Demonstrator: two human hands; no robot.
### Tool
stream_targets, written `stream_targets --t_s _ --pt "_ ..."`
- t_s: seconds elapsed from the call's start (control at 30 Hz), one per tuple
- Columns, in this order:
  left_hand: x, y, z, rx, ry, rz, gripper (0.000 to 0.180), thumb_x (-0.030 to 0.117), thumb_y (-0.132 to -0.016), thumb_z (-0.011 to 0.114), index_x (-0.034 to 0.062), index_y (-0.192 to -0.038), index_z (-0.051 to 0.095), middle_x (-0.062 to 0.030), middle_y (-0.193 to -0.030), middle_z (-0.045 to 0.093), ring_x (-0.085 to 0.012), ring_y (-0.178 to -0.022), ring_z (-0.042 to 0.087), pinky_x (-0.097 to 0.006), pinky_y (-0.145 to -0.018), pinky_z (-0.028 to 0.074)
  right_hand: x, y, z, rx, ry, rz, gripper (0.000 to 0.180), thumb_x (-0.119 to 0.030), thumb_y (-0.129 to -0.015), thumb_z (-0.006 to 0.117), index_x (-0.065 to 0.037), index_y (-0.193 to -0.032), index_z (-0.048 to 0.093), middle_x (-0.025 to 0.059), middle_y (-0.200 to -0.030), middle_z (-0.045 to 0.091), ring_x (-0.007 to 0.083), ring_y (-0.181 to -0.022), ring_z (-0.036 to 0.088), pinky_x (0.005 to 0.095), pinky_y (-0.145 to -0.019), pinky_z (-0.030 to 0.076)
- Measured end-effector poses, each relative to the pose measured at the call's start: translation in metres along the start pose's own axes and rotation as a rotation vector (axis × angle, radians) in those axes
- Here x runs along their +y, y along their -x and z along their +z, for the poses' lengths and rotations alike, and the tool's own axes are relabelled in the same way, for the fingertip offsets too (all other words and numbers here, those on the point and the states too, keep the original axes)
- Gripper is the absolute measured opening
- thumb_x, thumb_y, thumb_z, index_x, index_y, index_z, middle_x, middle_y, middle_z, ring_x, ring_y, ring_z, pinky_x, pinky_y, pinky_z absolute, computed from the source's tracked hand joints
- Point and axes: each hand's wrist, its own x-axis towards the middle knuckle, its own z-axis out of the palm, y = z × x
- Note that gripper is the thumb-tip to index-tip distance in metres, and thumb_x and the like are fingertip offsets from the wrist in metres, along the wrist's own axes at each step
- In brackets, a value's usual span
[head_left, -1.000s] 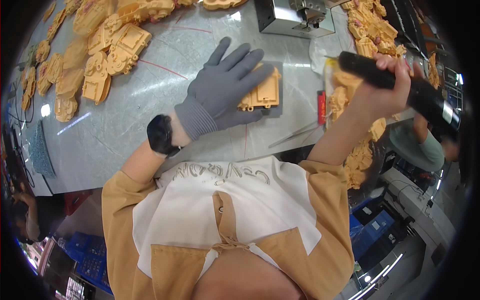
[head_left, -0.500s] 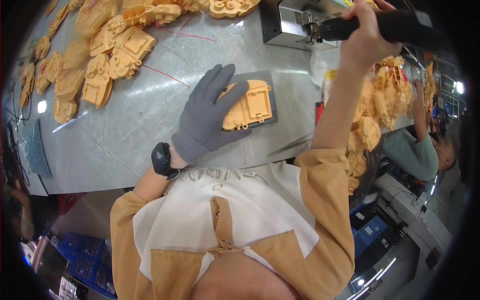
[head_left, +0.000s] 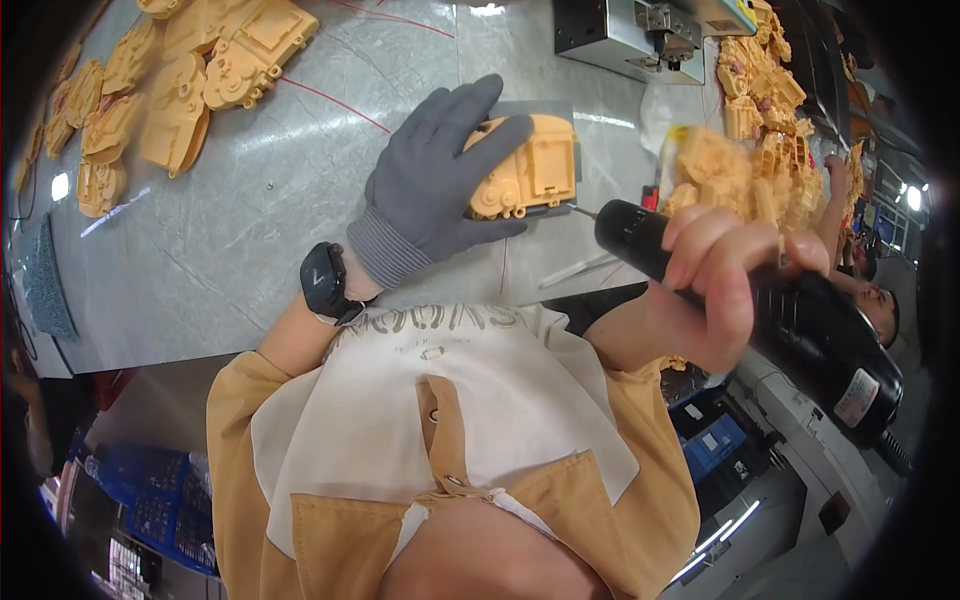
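My left hand (head_left: 430,165), in a grey glove, steadies an orange-yellow plastic housing (head_left: 548,168). Its forefinger lies over the housing and its thumb rests along the near side. The housing lies on a dark flat pad (head_left: 530,108) on the table. In my bare right hand (head_left: 735,270) is a black electric screwdriver (head_left: 635,232), fingers wrapped round its body. The thin bit points left, its tip close to the housing's near right corner; whether it touches cannot be made out.
A metal box-shaped machine (head_left: 612,40) stands at the back. Similar plastic housings (head_left: 245,65) are heaped at the far left, with more parts (head_left: 770,165) piled on the right. Thin red wires (head_left: 335,100) lie on the grey table (head_left: 270,240). Another person (head_left: 878,305) is at the far right.
My right hand has brought the screwdriver from the machine down toward the housing's near right corner. My left hand stays on the housing, and the view has shifted slightly.
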Motion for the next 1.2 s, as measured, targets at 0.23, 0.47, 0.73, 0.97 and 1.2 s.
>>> stream_targets --t_s 0.23,0.47,0.73,0.97,1.2 --pt "0.0 0.002 0.001 0.005 -0.008 -0.013 0.081 0.037 -0.054 0.081 0.0168 -0.125 0.048 -0.0205 -0.13 0.038 -0.0363 -0.111 0.046 -0.043 -0.092 0.04 0.006 0.005 0.01 0.065 0.042 0.015 0.05 0.003 -0.075 0.052 -0.002 -0.119 0.031 0.0081 -0.06 0.047 0.0179 -0.045 0.046 0.0335 -0.046 0.043" --pt "-0.001 0.004 0.0 0.001 0.022 -0.013 0.082 0.033 -0.053 0.082 0.0211 -0.126 0.047 -0.0203 -0.13 0.038 -0.0383 -0.113 0.044 -0.046 -0.095 0.038 0.01 0.005 0.015 0.105 0.197 0.072 0.044 -0.001 -0.072 0.048 -0.005 -0.115 0.04 0.0065 -0.058 0.041 0.0168 -0.044 0.041 0.0351 -0.049 0.038" --pt "-0.007 0.008 0.006 0.007 0.069 -0.03 0.085 0.027 -0.051 0.083 0.0221 -0.126 0.044 -0.0199 -0.13 0.039 -0.0334 -0.113 0.045 -0.048 -0.101 0.032 0.013 0.01 0.024 0.092 0.237 0.123 0.035 0.001 -0.07 0.049 -0.007 -0.103 0.037 0.0074 -0.057 0.042 0.0184 -0.044 0.042 0.0365 -0.05 0.04" --pt "-0.003 0.006 0.004 0.031 0.084 -0.028 0.081 0.028 -0.054 0.081 0.0184 -0.126 0.044 -0.0191 -0.128 0.04 -0.0334 -0.113 0.045 -0.047 -0.101 0.032 0.015 0.009 0.023 0.105 0.123 0.132 0.044 0.007 -0.071 0.06 -0.009 -0.1 0.029 0.0076 -0.064 0.047 0.0182 -0.047 0.046 0.0326 -0.046 0.043" --pt "-0.001 0.005 0.001 0.019 0.064 -0.023 0.08 0.028 -0.056 0.079 0.0172 -0.127 0.043 -0.0183 -0.128 0.041 -0.0334 -0.114 0.044 -0.048 -0.103 0.031 0.016 0.005 0.016 0.077 0.095 0.13 0.044 0.002 -0.07 0.057 -0.006 -0.107 0.035 0.0056 -0.057 0.045 0.017 -0.045 0.044 0.0324 -0.048 0.041"
